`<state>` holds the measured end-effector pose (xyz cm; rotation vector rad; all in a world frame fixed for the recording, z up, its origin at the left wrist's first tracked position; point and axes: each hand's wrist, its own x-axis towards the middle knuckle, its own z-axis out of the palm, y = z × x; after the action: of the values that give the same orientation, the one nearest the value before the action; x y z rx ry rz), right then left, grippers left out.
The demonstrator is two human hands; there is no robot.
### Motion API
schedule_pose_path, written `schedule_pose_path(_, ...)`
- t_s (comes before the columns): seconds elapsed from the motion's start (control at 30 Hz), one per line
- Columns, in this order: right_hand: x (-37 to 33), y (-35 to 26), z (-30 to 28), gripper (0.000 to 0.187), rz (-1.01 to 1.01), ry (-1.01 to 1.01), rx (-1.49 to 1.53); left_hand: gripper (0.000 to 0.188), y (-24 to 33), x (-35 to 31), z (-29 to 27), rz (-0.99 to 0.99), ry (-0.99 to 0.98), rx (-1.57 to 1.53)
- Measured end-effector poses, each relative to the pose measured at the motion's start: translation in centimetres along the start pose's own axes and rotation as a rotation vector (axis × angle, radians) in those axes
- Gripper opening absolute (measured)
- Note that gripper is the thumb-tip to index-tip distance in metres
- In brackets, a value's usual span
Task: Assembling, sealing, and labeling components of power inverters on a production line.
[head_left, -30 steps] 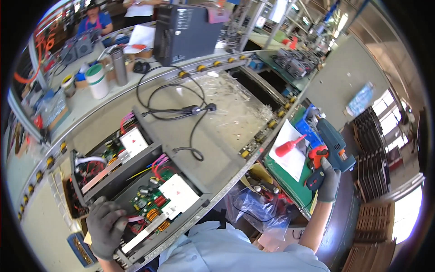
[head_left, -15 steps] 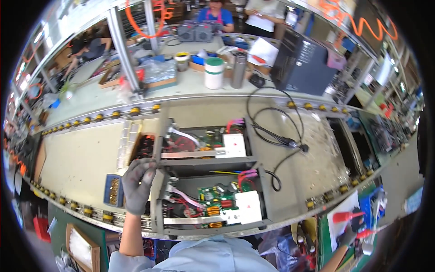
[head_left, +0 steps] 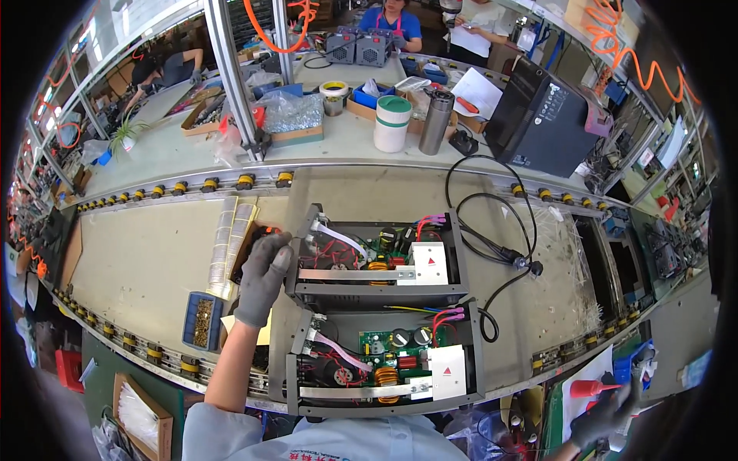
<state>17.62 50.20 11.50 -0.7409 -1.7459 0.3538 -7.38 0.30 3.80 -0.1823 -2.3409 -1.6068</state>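
My left hand [head_left: 265,278], in a grey glove, is at the left side of the farther open metal case [head_left: 380,290]. Its thumb and fingers are drawn together; whatever may be between them is hidden. A nearer open case [head_left: 384,403] sits in front of me, with a green circuit board, copper coils and a white plate inside. Far to the lower right, my gloved right hand [head_left: 603,419] has its fingers stretched out. It is beside a red object with a thin tip [head_left: 588,388], over the side bench.
A blue bin of small brass-coloured parts [head_left: 202,321] lies left of the cases. Rolled label sheets [head_left: 223,246] lie behind it. A black power cable [head_left: 492,250] coils at the right. Across the rollers stand a white jar [head_left: 392,127], a steel flask [head_left: 436,123] and a black computer case [head_left: 542,115].
My left hand has moved forward along the farther case's left side. My right hand has shifted lower and its fingers now extend beside the red object. The whole view has shifted slightly.
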Motion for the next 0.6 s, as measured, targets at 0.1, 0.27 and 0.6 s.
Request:
schedule_pose_path(0.1, -2.4, -7.9, 7.1, 0.014, -0.204, -0.523, 0.298, 0.035, 1.2, -0.4, -1.4, 0.196, 0.095, 0.139)
schedule_pose_path(0.27, -3.6, -16.3, 16.6, 0.011, -0.632, -0.682, 0.511, 0.027, -1.2, -3.3, -6.6, 0.071, 0.29, 0.482)
schedule_pose_path(0.6, 24.2, -32.5, 51.6, 0.045, -1.436, -0.168, 0.455, 0.018, -7.1, -12.8, -15.3, -0.418, 0.191, 0.761)
